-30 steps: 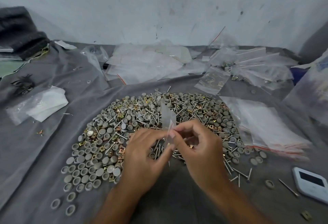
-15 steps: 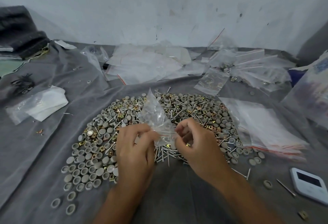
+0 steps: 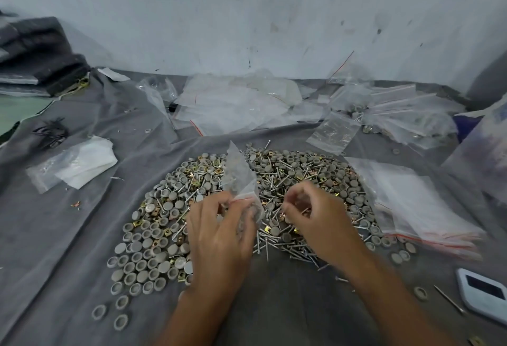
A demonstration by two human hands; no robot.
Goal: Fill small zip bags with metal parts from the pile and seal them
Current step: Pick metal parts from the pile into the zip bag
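A broad pile of metal parts (image 3: 301, 170) lies on the grey cloth: grey round caps, brass square nuts and screws. My left hand (image 3: 219, 238) pinches a small clear zip bag (image 3: 238, 178) by its red-lined mouth, and the bag stands up over the middle of the pile. My right hand (image 3: 318, 216) is just right of the bag and apart from it. Its fingers are curled low over the parts and blurred, so anything pinched in them cannot be made out.
A stack of empty zip bags (image 3: 411, 203) lies right of the pile. More bags, some with parts in them (image 3: 397, 109), lie at the back right by the wall. A white device (image 3: 482, 290) sits near right, folded plastic (image 3: 79, 161) at left.
Both hands held the bag's mouth before. The right hand has let go and moved right and down toward the parts. The left hand keeps the bag, now turned broadside.
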